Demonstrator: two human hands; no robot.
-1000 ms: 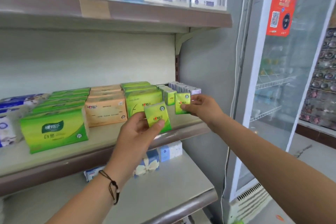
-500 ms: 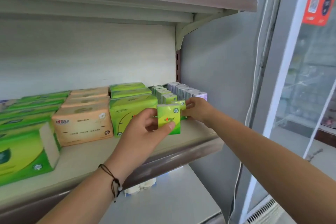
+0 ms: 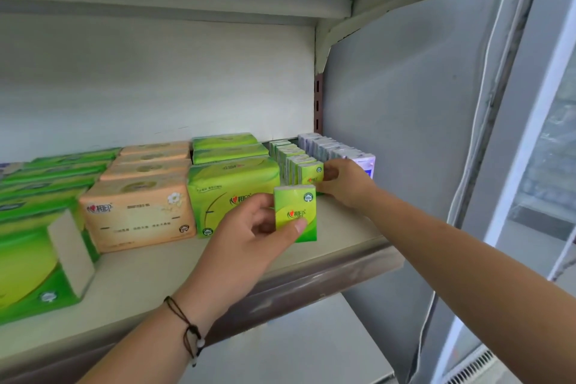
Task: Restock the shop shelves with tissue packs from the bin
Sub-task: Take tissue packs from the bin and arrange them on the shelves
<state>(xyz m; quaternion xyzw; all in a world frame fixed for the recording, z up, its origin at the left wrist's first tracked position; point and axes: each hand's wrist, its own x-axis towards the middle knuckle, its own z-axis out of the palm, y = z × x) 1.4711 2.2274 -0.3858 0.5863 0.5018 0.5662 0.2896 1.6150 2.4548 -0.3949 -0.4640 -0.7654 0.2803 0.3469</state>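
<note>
Right hand (image 3: pixel 346 182) now against row (image 3: pixel 296 162)

Bare shelf front (image 3: pixel 343 237) free; pack rows (image 3: pixel 293 162) block rear; upper shelf (image 3: pixel 187 6) well above.

The left hand (image 3: pixel 249 227) pinches a small green tissue pack (image 3: pixel 295 213) upright above the shelf (image 3: pixel 187 268), with the thumb on its front face. The right hand (image 3: pixel 346 182) reaches to the front of the row of small green packs (image 3: pixel 293 162), its fingers curled at the front pack, just beside the row of purple-white packs (image 3: pixel 339 150). To the left stand large green packs (image 3: pixel 230 193) and orange packs (image 3: pixel 137 215).
</note>
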